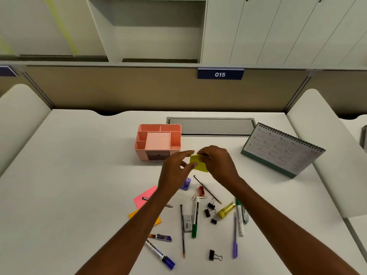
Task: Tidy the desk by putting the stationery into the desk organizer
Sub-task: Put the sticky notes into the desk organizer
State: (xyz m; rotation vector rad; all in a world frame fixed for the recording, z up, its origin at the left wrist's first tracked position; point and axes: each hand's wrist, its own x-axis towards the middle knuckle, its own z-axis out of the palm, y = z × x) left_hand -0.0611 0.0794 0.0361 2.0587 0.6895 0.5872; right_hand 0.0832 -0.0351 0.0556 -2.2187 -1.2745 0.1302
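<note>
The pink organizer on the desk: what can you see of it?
The desk organizer is a rounded salmon-pink box, plastic by its look. Its open top is split into small compartments around one large square one, all seemingly empty. A dark drawer sits in its front. It stands upright on the white desk.

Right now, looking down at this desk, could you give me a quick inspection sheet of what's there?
Surface: white desk, with stationery scattered towards its near edge.
Job's things: pink organizer stands at the back, no stationery seen inside; yellow sticky note is held above the desk; pink pad, orange pad, pencils, markers, binder clips and glue stick lie loose.
Clutter: desk calendar stands at the right.
Hands: right hand pinches the note; left hand is at its edge, grip unclear.
Cables: nothing seen; a closed grey hatch sits behind the organizer.
Surroundings: partition with sign 015; open shelf above.
</note>
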